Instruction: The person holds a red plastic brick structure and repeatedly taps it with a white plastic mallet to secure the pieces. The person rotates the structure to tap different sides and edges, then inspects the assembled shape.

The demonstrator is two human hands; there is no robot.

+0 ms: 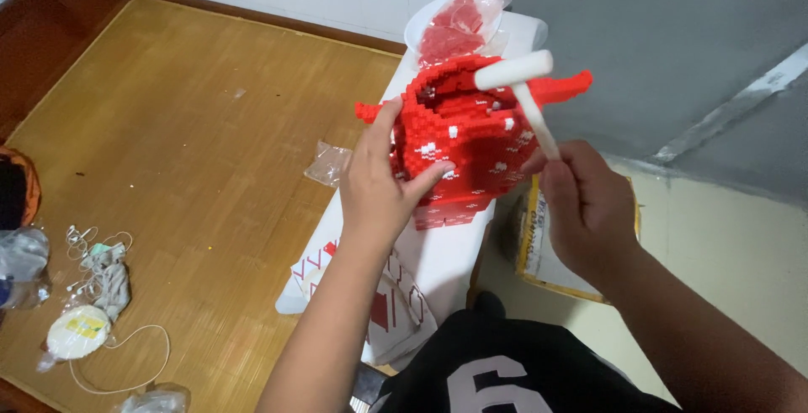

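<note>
A hollow red model built of small bricks, with scattered white bricks and two arms jutting out to the sides, stands on a narrow white surface. My left hand grips the model's left side, thumb on its front. My right hand holds the handle of a small white mallet, whose head hovers over the model's top right rim.
A white bowl holding bags of red bricks sits behind the model. An empty clear bag lies on the bamboo mat. White cables, a round white object and cloth lie at the left. A yellow packet rests on the floor at the right.
</note>
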